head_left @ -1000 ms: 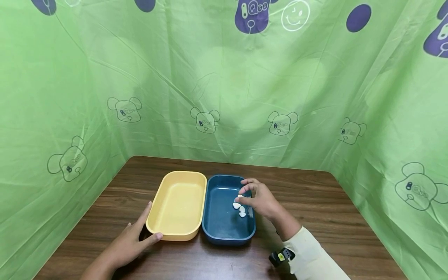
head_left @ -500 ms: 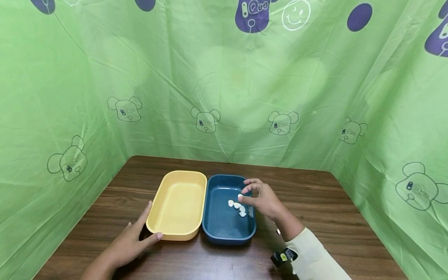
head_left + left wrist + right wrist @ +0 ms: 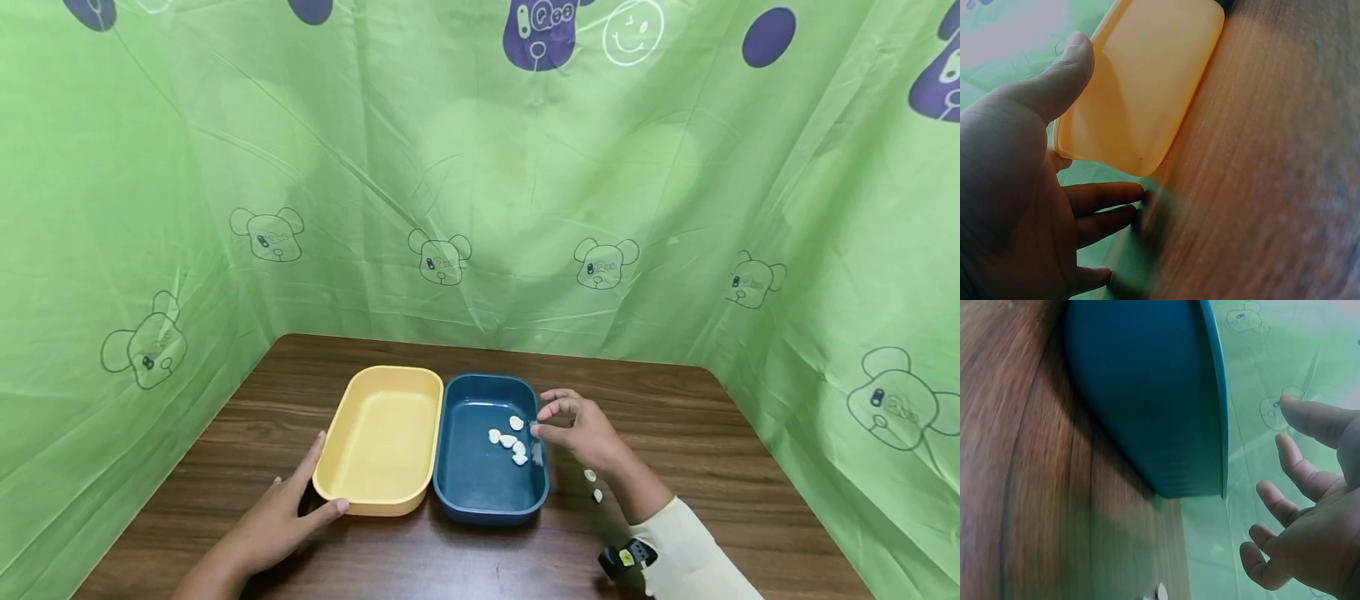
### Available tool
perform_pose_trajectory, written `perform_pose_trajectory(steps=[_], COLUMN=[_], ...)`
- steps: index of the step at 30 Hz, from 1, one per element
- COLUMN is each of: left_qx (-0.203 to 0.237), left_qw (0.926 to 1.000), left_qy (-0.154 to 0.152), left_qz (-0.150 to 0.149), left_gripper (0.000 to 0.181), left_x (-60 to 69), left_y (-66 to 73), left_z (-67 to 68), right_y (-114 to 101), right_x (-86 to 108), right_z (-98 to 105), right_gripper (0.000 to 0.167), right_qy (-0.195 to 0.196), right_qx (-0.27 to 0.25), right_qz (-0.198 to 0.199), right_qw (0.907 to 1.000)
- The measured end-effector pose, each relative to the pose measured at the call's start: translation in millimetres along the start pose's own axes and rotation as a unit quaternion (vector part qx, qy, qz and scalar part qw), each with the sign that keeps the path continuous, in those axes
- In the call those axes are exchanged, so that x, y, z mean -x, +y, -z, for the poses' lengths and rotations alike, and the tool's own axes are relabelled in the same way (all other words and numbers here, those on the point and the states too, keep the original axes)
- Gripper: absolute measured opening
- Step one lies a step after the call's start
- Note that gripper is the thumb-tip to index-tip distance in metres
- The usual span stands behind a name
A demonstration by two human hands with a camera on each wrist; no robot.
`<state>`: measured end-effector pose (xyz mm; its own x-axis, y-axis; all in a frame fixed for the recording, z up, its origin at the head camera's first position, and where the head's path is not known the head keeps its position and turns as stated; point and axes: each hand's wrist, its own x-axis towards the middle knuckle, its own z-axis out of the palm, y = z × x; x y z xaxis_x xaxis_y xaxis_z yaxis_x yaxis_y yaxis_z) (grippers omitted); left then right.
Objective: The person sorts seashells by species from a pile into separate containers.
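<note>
My left hand point(image 3: 273, 521) rests against the near-left corner of a yellow tray point(image 3: 378, 502). Its thumb touches the rim and its other fingers extend along the side, as the left wrist view also shows. Beside that tray stands a dark blue tray point(image 3: 487, 515), with several small white pebble-like pieces point(image 3: 508, 441) lying in its right half. One white piece point(image 3: 517, 423) lies nearest my right hand point(image 3: 588, 432), which hovers at the blue tray's right rim. In the right wrist view the fingers point(image 3: 1297, 465) of that hand are spread and loosely bent, holding nothing.
Two small white pieces point(image 3: 594, 486) lie on the brown wooden table point(image 3: 690, 433) right of the blue tray, beside my right forearm. A green printed curtain point(image 3: 480, 308) encloses the table at the back and both sides.
My right hand released a white piece at the blue tray's left-centre, then another near its right side, and has drawn back to the right. My left hand and both trays stay put.
</note>
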<state>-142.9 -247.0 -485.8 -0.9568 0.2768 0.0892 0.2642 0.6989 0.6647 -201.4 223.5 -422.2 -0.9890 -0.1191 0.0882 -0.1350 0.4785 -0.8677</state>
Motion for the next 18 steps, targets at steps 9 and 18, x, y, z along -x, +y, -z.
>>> perform_pose_trajectory(steps=[9,18], left_qx=[0.003,0.003], left_qw=[1.0,1.0], left_qy=[0.002,0.003], left_qz=[0.0,-0.001], left_gripper=[0.11,0.11], left_x=[0.3,1.3], left_y=[-1.0,-0.6], left_z=[-0.5,-0.3], right_y=[14,30], right_x=[9.7,15.0], right_z=[15,27], right_gripper=[0.017,0.024], right_qy=[0.011,0.052], right_qx=[0.007,-0.037], right_qz=[0.009,-0.013], right_qw=[0.9999,0.9979])
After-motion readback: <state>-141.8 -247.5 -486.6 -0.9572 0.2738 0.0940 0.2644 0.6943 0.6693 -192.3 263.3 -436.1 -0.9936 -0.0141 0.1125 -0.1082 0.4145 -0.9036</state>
